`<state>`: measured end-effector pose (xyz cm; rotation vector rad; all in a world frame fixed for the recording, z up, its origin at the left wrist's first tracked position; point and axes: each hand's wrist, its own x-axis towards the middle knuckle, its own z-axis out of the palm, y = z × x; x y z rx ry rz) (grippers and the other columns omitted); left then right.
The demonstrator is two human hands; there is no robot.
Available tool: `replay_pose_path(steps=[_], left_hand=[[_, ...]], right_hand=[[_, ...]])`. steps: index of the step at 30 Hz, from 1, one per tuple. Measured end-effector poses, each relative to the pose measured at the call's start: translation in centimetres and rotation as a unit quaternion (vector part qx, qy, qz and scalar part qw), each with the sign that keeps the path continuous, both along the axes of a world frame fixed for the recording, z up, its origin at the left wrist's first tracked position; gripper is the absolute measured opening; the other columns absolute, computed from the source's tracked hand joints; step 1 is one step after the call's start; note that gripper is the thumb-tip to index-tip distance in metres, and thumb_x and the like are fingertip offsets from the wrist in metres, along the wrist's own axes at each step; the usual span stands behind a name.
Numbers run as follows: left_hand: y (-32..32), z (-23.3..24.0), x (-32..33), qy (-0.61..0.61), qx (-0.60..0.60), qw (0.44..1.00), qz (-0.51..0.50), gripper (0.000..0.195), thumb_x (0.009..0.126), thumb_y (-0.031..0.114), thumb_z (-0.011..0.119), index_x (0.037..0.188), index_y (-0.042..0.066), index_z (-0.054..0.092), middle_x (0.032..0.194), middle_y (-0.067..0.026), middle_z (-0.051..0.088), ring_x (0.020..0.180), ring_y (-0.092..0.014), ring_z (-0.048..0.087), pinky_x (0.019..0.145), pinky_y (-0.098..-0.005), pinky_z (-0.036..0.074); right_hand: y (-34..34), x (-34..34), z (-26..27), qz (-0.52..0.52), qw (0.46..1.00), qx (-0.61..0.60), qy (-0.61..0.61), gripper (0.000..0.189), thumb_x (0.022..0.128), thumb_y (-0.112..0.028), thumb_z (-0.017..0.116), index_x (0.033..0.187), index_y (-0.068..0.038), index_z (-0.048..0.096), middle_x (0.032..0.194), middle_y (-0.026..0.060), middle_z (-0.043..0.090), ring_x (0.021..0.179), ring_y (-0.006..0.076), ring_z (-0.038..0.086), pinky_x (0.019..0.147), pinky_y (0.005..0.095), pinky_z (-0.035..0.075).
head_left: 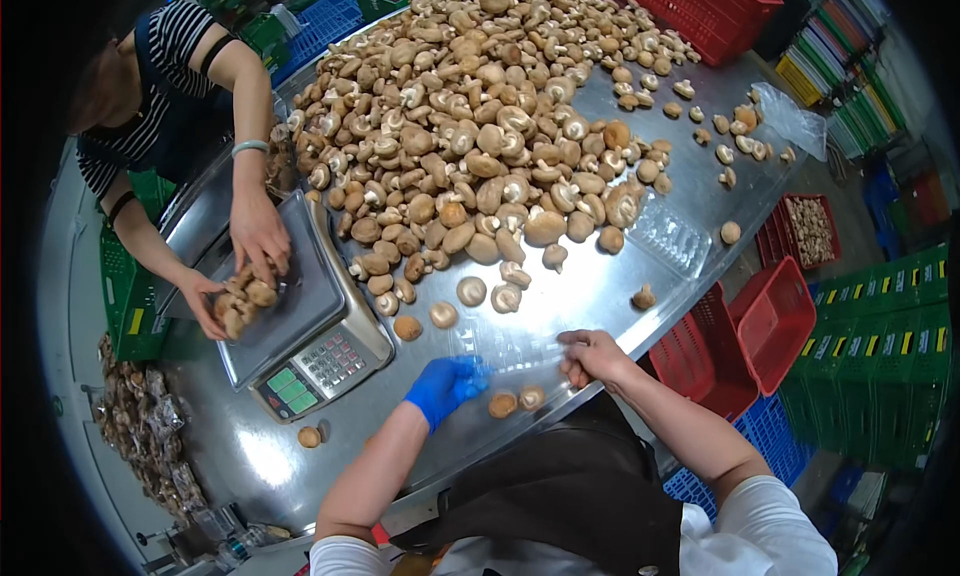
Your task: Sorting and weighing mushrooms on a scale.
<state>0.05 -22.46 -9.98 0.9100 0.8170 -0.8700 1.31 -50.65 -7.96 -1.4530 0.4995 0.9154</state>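
Observation:
A clear plastic tray (517,345), somewhat blurred, is held by its two ends just above the steel table. My left hand (451,385), in a blue glove, grips the left end. At the right end, my bare right hand (594,357) has its thumb and fingers closed on the edge. No mushrooms show in the tray. Close below it, near the table edge, lie two shiitake mushrooms (502,405). A large heap of shiitake mushrooms (457,133) covers the table beyond my hands, with several loose ones at its near side.
Left of me stands a digital scale (330,358); over its pan a co-worker's hands (259,235) hold several mushrooms. Another clear tray (670,237) lies to the right. Red crates (772,321) and stacked green crates (862,381) stand beyond the table edge (675,317). Bagged mushrooms (150,433) sit at lower left.

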Motion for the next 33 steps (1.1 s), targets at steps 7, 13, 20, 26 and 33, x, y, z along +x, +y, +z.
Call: replay_pose_path(steps=[7, 13, 20, 26, 33], left_hand=[[-1.4, -2.5, 13.8, -0.172, 0.088, 0.973, 0.123, 0.032, 0.084, -0.003, 0.045, 0.116, 0.0, 0.049, 0.095, -0.0186, 0.064, 0.058, -0.02, 0.059, 0.046, -0.0275, 0.048], [-3.2, -4.0, 15.9, -0.242, 0.152, 0.948, 0.139, 0.034, 0.087, -0.004, 0.038, 0.12, -0.001, 0.044, 0.095, -0.02, 0.062, 0.047, -0.021, 0.058, 0.036, -0.0253, 0.042], [-3.0, -4.1, 12.3, -0.291, 0.16, 0.925, 0.182, 0.045, 0.082, -0.01, 0.036, 0.126, 0.0, 0.041, 0.094, -0.02, 0.062, 0.049, -0.025, 0.062, 0.037, -0.0272, 0.046], [-1.9, -1.2, 8.0, -0.306, 0.234, 0.915, 0.121, 0.046, 0.081, -0.007, 0.045, 0.127, 0.0, 0.046, 0.094, -0.0155, 0.064, 0.053, -0.019, 0.063, 0.04, -0.0245, 0.047], [5.6, 4.5, 4.9, -0.337, 0.216, 0.909, 0.115, 0.039, 0.082, 0.0, 0.055, 0.12, -0.002, 0.053, 0.081, -0.0096, 0.064, 0.055, -0.016, 0.064, 0.043, -0.0224, 0.047]], right_hand=[[4.0, 12.0, -3.0, -0.083, 0.978, -0.052, -0.186, 0.03, 0.094, -0.007, 0.042, 0.115, 0.01, 0.055, 0.071, 0.0162, 0.063, 0.051, 0.021, 0.063, 0.045, 0.0309, 0.052], [4.6, 15.8, -4.1, -0.171, 0.961, -0.01, -0.217, 0.038, 0.097, -0.004, 0.035, 0.131, 0.006, 0.046, 0.078, 0.0174, 0.061, 0.056, 0.0213, 0.066, 0.049, 0.0306, 0.056], [5.0, 11.6, -3.8, -0.2, 0.948, 0.047, -0.243, 0.039, 0.1, -0.007, 0.035, 0.137, 0.003, 0.04, 0.079, 0.0154, 0.06, 0.061, 0.0199, 0.065, 0.055, 0.0292, 0.056], [4.9, 8.4, -1.1, -0.19, 0.954, 0.047, -0.229, 0.041, 0.1, -0.006, 0.038, 0.14, 0.002, 0.037, 0.082, 0.0152, 0.06, 0.063, 0.0192, 0.065, 0.056, 0.0285, 0.057], [9.3, 7.4, 3.9, -0.1, 0.96, 0.073, -0.251, 0.044, 0.1, -0.008, 0.039, 0.142, 0.003, 0.033, 0.085, 0.0175, 0.06, 0.063, 0.0197, 0.065, 0.056, 0.0284, 0.056]])
